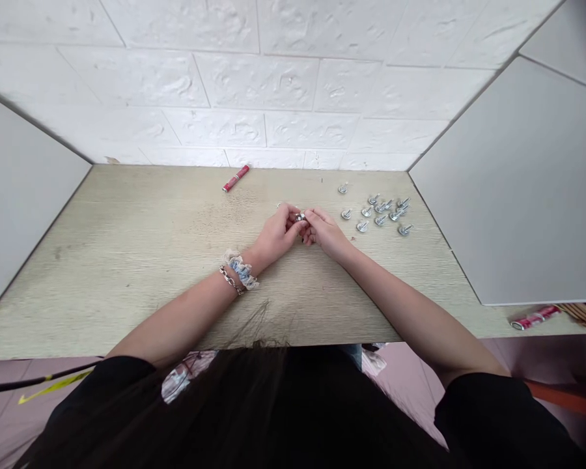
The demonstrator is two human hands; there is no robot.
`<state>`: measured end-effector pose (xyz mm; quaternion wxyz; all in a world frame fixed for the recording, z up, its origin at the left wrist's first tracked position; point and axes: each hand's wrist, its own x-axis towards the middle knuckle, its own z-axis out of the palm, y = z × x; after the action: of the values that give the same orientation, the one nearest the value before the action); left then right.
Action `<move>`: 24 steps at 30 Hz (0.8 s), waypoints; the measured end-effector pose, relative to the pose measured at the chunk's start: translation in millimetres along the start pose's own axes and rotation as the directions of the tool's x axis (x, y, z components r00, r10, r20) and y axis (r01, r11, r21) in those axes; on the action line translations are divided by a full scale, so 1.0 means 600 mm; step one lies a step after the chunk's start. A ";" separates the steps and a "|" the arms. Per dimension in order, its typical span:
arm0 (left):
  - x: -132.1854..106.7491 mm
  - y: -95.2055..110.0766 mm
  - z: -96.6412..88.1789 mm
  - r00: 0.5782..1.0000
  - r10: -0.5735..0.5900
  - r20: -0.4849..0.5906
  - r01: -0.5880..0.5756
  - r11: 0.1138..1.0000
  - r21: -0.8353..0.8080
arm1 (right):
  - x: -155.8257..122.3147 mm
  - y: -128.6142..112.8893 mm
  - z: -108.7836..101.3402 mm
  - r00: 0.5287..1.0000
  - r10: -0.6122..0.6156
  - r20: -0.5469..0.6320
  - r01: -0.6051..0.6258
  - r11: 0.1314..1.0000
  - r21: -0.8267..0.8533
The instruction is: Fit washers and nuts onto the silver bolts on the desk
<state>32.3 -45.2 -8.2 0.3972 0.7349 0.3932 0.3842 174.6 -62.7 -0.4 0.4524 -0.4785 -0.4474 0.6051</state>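
My left hand (pixel 278 231) and my right hand (pixel 326 233) meet over the middle of the table, fingers closed in a pinch. Between their fingertips is a small silver metal fastener (pixel 300 217), mostly covered, so its exact form cannot be made out. Right of my right hand lie several silver bolts with wide washers (pixel 362 226), loosely grouped. One bolt (pixel 342 188) lies a little apart toward the wall. Just behind my left fingers, a small pale object (pixel 280 205) shows in part.
A red tube (pixel 236 178) lies near the white brick-pattern wall (pixel 234 127). Another red tube (pixel 536 318) is at the right front, by some thin brown sticks (pixel 583 316). Grey panels (pixel 517 189) flank the wooden table (pixel 141 260) on both sides.
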 end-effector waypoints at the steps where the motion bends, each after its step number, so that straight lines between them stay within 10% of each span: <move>1: 0.000 0.000 0.000 1.000 -0.004 0.003 0.004 1.000 -0.006 | 0.000 0.000 0.000 1.000 -0.007 0.000 0.007 1.000 -0.027; 24: 0.000 0.010 -0.004 0.997 0.008 0.077 -0.009 1.000 0.013 | -0.001 0.002 -0.001 1.000 0.002 -0.021 -0.002 1.000 0.005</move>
<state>31.7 -46.5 -1.9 0.4052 0.7535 0.3770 0.3548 175.1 -63.6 -1.6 0.4577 -0.4841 -0.4405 0.6018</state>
